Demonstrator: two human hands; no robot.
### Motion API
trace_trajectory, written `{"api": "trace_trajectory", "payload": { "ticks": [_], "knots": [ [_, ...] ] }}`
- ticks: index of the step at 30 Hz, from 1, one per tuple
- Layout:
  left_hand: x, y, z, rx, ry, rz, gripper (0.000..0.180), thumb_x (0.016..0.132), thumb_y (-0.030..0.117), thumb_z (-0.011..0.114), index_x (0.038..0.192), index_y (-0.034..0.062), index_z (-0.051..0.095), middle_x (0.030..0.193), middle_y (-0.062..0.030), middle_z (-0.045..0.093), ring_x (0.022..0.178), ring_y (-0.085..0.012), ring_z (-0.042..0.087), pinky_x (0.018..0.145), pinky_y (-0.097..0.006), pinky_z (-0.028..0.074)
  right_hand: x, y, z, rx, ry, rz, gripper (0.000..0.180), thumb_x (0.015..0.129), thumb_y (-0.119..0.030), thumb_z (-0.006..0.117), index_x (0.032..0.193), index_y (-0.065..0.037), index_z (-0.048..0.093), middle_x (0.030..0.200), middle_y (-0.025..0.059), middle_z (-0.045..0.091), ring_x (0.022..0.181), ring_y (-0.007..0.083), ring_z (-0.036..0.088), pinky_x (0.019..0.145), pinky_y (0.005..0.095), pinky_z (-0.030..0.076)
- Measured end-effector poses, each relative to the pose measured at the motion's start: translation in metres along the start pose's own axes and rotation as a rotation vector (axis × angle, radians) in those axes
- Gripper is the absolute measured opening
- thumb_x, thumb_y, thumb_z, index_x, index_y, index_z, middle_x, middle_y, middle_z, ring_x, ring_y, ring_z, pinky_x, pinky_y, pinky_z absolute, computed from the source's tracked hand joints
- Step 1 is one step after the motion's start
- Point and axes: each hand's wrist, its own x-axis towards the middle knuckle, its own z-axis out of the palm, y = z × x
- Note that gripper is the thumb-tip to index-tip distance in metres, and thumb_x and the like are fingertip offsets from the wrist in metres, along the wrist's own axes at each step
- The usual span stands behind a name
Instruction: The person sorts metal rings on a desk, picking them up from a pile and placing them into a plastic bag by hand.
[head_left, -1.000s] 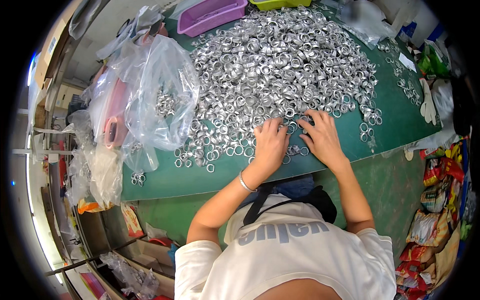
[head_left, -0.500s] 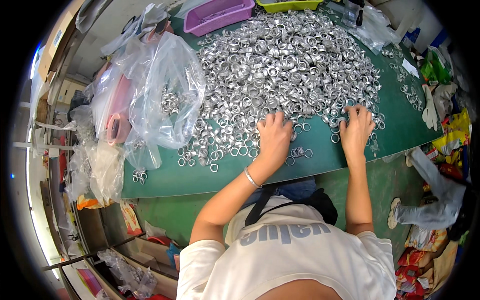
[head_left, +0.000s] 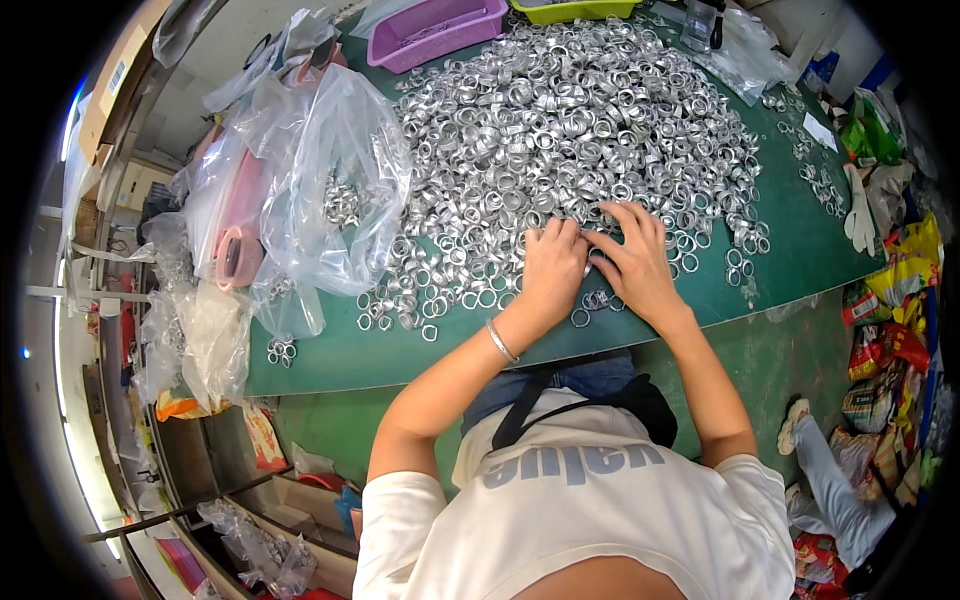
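Note:
A large heap of silver-coloured metal rings point(head_left: 560, 120) spreads over the green table point(head_left: 420, 362). At the near edge of the heap, my left hand point(head_left: 553, 272) has its fingers curled and pressed together over the rings; its fingertips are hidden, and what they hold I cannot make out. Close beside it, my right hand point(head_left: 640, 265) reaches in with thumb and fingers apart, its thumb near the left fingertips. Just below the hands lies a short row of rings point(head_left: 597, 300) on the table. More loose rings point(head_left: 430, 290) are scattered to the left.
Clear plastic bags point(head_left: 335, 190) cover the table's left side, near a pink container point(head_left: 238, 255). A purple basket point(head_left: 437, 32) and a yellow-green basket point(head_left: 575, 10) stand at the back. On the right lies a white glove point(head_left: 858, 212). Another person's leg point(head_left: 838, 485) shows at the lower right.
My right hand has moved left from the heap's right side to beside my left hand. The left hand has stayed nearly in place. The other person's leg has shifted lower.

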Motion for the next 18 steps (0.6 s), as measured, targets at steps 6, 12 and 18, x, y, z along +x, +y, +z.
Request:
{"api": "trace_trajectory", "payload": {
  "ticks": [6,12,18],
  "knots": [
    [-0.001,-0.003,-0.003,-0.148,0.023,-0.087,0.015,0.070,0.009,0.070,0.084,0.0077,0.063,0.088,-0.0055,0.051,0.086,-0.0240,0.049,0.073,-0.036,0.035,0.004,0.007,0.008,-0.081,0.175,0.100,0.014,0.072,-0.007,0.067,0.085,-0.008,0.062,0.113,0.0087,0.054,0.112,0.0307,0.047,0.094,0.0465,0.031],
    [0.000,0.004,-0.025,-0.361,0.111,-0.221,0.016,0.073,0.003,0.070,0.086,0.0050,0.061,0.092,-0.0078,0.053,0.089,-0.0274,0.050,0.074,-0.037,0.036,-0.008,0.014,-0.010,-0.102,0.252,0.260,0.017,0.073,-0.002,0.065,0.089,-0.006,0.064,0.111,0.0086,0.055,0.112,0.0314,0.046,0.093,0.0448,0.032],
    [-0.038,0.023,-0.039,-0.356,-0.055,-0.114,0.013,0.076,0.002,0.065,0.088,0.0033,0.059,0.096,-0.0082,0.055,0.088,-0.0277,0.052,0.075,-0.037,0.037,-0.031,-0.007,-0.029,0.466,-0.058,0.266,0.017,0.082,0.004,0.056,0.098,0.001,0.061,0.099,0.0160,0.060,0.091,0.0323,0.058,0.079,0.0359,0.047]
  ]
}}
